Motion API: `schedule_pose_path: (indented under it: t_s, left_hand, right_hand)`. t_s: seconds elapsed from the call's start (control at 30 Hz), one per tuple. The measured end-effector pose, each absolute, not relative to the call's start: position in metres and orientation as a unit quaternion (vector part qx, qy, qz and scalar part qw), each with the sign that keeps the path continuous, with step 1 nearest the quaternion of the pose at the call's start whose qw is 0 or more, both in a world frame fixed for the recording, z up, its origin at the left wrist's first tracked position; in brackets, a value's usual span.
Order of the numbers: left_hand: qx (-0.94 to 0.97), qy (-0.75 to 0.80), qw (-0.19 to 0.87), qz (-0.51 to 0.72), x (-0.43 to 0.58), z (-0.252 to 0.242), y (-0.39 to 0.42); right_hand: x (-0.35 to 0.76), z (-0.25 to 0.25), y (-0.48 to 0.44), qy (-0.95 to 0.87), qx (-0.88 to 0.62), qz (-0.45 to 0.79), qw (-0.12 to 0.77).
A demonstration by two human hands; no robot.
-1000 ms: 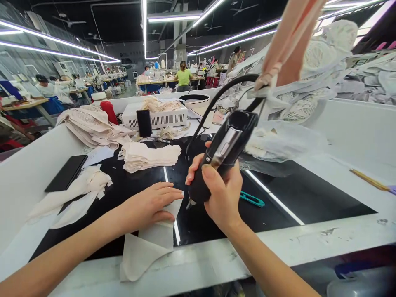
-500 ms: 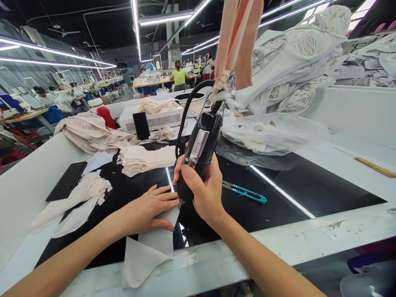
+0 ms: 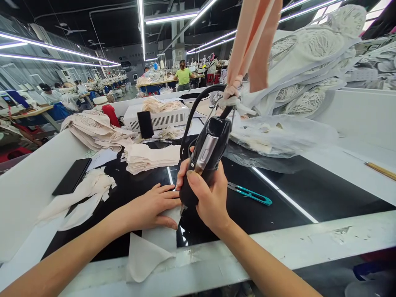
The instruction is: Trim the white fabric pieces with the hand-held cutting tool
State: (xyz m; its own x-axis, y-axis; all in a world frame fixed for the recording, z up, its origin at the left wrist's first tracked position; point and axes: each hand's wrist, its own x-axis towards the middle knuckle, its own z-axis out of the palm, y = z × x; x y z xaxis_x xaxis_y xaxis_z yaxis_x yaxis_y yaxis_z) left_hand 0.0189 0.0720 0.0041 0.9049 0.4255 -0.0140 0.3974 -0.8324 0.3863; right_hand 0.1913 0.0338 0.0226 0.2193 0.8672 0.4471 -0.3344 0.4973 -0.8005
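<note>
My right hand is wrapped round a black corded electric fabric cutter with a silver switch plate. The tool is held upright and tilted, its tip pointing down at the right edge of a pale fabric piece. Flat on that fabric lies my left hand, fingers spread, the fingertips close beside the cutter's lower end. The fabric's near corner is folded over towards the table edge. Peach straps and a black cable rise from the top of the tool. The exact contact at the tip is hard to see.
Teal thread snips lie right of the cutter. Beyond my left hand are stacked beige pieces and a phone. Fabric scraps and a black flat case lie left. White lace garments are heaped behind right.
The view has swung slightly, so most things sit a little further right in it. Both hands keep nearly the same pose, the left flat on the fabric, the right round the cutter.
</note>
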Motion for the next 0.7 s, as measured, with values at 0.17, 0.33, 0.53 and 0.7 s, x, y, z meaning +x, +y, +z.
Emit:
schedule_pose_path:
  t_s: [0.17, 0.33, 0.53, 0.7]
  left_hand:
    - [0.951, 0.215, 0.217, 0.043, 0.018, 0.005, 0.072]
    - [0.948, 0.219, 0.229, 0.029, 0.018, 0.008, 0.072]
    - [0.943, 0.232, 0.238, 0.019, 0.02, 0.015, 0.071]
    - [0.944, 0.234, 0.231, 0.021, 0.022, 0.016, 0.07]
  right_hand:
    - [0.19, 0.02, 0.031, -0.495, -0.285, 0.396, 0.719]
    - [0.189, 0.021, 0.027, -0.481, -0.286, 0.413, 0.719]
    - [0.184, 0.023, 0.022, -0.482, -0.267, 0.427, 0.717]
    - [0.183, 0.02, 0.019, -0.486, -0.264, 0.434, 0.711]
